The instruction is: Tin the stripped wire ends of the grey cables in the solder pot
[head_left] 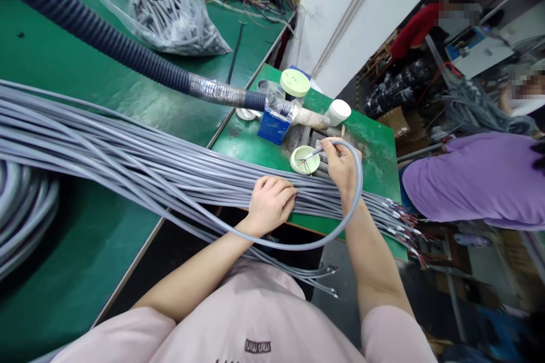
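Note:
A single grey cable (356, 204) is pinched in my right hand (340, 165), and its length loops back toward me. The thin stripped wires at its end point down into a small pale green tub (293, 162), touching or just above what is inside. My left hand (273, 199) lies on a thick bundle of grey cables (191, 167), its fingers curled over them. Stripped ends with coloured wires (411, 227) fan out at the bundle's right end. Several shorter cable ends (323, 281) hang below the table edge.
A dark corrugated hose (128, 57) crosses to a blue box (273, 126) behind the tub. Nearby stand a yellow-green lid (295, 83) and a white tub (339, 112). A plastic bag of grey pieces (166, 14) lies farther back. Two people are at the right, one in purple (472, 178).

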Motion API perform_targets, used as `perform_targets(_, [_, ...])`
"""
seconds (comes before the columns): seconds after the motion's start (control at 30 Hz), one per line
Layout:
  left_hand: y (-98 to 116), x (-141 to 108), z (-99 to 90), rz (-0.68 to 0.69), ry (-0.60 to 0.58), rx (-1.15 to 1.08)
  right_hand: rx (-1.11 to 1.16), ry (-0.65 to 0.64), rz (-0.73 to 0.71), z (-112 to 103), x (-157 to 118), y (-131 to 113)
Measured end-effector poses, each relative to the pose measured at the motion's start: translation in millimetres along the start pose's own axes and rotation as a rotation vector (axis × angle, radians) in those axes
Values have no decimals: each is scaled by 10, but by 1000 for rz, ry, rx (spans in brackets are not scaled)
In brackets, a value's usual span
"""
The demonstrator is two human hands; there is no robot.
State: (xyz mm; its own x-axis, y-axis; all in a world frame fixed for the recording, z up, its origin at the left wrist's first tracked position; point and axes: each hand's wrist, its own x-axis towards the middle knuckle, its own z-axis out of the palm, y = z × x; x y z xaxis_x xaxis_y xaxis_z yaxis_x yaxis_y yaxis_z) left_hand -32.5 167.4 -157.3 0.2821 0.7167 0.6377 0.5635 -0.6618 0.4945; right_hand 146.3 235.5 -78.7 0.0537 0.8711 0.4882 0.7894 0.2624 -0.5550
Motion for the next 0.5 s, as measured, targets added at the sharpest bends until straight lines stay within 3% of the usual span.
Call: perform_targets(0.5, [0,2,-1,-8,-21,-13,-18,-12,-18,89,24,112])
